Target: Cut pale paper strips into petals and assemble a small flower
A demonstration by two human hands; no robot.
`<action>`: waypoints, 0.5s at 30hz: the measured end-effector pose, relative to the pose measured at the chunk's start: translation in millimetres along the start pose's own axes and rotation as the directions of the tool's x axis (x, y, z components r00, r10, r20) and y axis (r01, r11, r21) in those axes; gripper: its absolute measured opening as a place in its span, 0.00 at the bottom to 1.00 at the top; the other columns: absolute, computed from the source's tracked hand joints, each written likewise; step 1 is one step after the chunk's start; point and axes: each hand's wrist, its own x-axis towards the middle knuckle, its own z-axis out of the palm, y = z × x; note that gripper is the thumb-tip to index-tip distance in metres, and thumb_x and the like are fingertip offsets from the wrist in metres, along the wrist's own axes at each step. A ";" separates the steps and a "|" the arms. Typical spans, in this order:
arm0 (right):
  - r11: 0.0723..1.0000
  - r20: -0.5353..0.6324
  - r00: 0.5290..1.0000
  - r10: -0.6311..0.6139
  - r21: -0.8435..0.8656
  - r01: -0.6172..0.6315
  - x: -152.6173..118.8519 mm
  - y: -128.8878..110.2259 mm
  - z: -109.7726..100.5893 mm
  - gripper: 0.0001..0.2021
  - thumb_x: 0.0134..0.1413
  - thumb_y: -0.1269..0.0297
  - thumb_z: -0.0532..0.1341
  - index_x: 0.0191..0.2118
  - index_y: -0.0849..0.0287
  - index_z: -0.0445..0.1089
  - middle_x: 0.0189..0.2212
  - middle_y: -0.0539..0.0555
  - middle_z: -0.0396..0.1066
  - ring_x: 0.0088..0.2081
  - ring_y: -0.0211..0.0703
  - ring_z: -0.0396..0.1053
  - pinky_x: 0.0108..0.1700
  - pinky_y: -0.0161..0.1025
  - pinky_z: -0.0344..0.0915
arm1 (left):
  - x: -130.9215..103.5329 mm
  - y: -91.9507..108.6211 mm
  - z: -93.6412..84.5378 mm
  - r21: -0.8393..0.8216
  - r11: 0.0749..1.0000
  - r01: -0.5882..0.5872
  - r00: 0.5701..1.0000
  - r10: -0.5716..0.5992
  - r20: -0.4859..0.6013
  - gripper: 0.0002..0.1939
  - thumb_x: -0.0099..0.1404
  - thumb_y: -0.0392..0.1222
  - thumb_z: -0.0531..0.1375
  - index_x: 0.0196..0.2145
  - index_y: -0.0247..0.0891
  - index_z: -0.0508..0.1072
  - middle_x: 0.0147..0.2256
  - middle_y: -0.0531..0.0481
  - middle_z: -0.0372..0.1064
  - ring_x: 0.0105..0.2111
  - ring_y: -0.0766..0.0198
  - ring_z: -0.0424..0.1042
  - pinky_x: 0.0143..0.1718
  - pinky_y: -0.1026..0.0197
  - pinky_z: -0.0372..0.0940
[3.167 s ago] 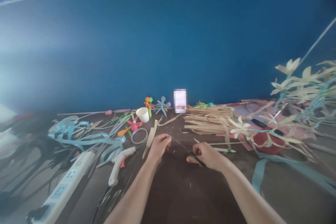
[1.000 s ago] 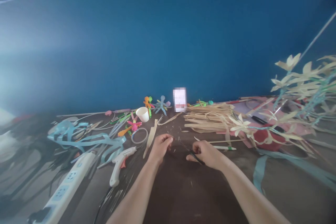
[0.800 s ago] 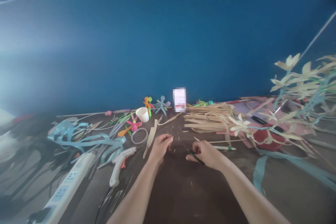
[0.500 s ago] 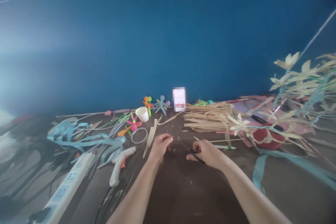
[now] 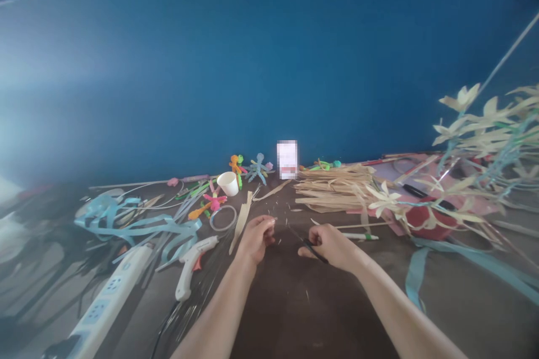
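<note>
My right hand (image 5: 332, 245) is wrapped round the dark handles of a pair of scissors (image 5: 310, 245). The thin blades point up and left toward my other hand. Thumb and fingers of my left hand (image 5: 256, 236) are pressed together, and a tiny pale bit may show at their tips; it is too small to name. Small light scraps (image 5: 279, 241) lie scattered on the dark table between and beyond the hands. A pale dried husk strip (image 5: 241, 221) rests just left of my left hand. A white and green pen (image 5: 360, 236) lies beyond my right wrist.
Left are a white glue gun (image 5: 189, 266), a power strip (image 5: 110, 294), light blue ribbon (image 5: 138, 230), a tape ring (image 5: 223, 219) and a paper cup (image 5: 228, 184). Behind stand fuzzy figures (image 5: 259, 168) and a blurred-out panel (image 5: 287, 158). Husk strips (image 5: 332, 188) and pale flowers (image 5: 484, 134) occupy the right.
My left hand has turned slightly and its fingertips have drawn a little left, away from the scissors. My right hand has barely moved.
</note>
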 end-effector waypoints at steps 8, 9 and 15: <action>1.000 0.004 1.000 -0.009 -0.001 0.009 0.4 2.2 1.4 0.19 0.34 0.47 0.60 0.19 0.61 0.62 0.14 0.46 0.57 0.20 0.32 0.52 0.19 0.28 0.47 | 0.0 0.2 2.0 -0.119 0.992 0.038 0.999 -0.039 -0.011 0.08 0.46 0.38 0.61 0.27 0.34 0.67 0.23 0.52 0.66 0.20 0.71 0.65 0.17 0.71 0.58; 1.000 0.004 1.000 -0.007 -0.002 0.007 0.4 2.4 1.2 0.19 0.34 0.47 0.60 0.19 0.61 0.62 0.14 0.46 0.57 0.20 0.32 0.52 0.19 0.28 0.47 | -0.1 0.5 2.2 -0.126 0.991 0.039 0.999 -0.041 -0.016 0.08 0.46 0.38 0.61 0.27 0.34 0.68 0.23 0.52 0.66 0.20 0.72 0.65 0.18 0.71 0.58; 1.000 -0.006 1.000 -0.012 -0.010 0.012 1.0 3.5 0.7 0.19 0.34 0.47 0.60 0.19 0.61 0.62 0.15 0.46 0.59 0.20 0.32 0.54 0.20 0.29 0.48 | 1.2 2.0 1.2 -0.155 0.987 0.040 0.999 -0.045 -0.029 0.10 0.46 0.39 0.62 0.28 0.33 0.70 0.26 0.50 0.68 0.23 0.71 0.68 0.19 0.72 0.60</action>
